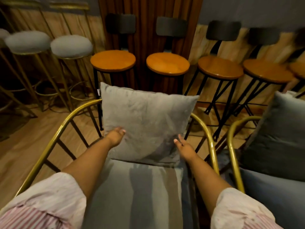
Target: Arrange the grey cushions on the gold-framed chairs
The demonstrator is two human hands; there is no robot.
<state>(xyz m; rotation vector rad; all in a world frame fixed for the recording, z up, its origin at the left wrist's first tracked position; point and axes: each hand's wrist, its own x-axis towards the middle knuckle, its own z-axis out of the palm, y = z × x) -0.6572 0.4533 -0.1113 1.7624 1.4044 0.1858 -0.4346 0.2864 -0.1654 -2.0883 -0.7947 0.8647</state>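
Observation:
A grey square cushion (145, 119) stands upright against the back of a gold-framed chair (54, 139), resting on the chair's grey seat pad (140, 192). My left hand (116, 135) lies flat against the cushion's lower left side, fingers touching the fabric. Near the cushion's lower right corner my right hand (184, 147) has its fingers spread, at or just off the fabric. A second gold-framed chair (232, 156) at the right holds a darker grey cushion (279, 134) leaning on its back.
Behind the chairs stands a row of black-legged stools with round wooden seats (167, 63). Gold-legged stools with grey padded tops (71, 46) stand at the back left. A brown curtain (148, 17) hangs behind. Wooden floor shows to the left of the chair.

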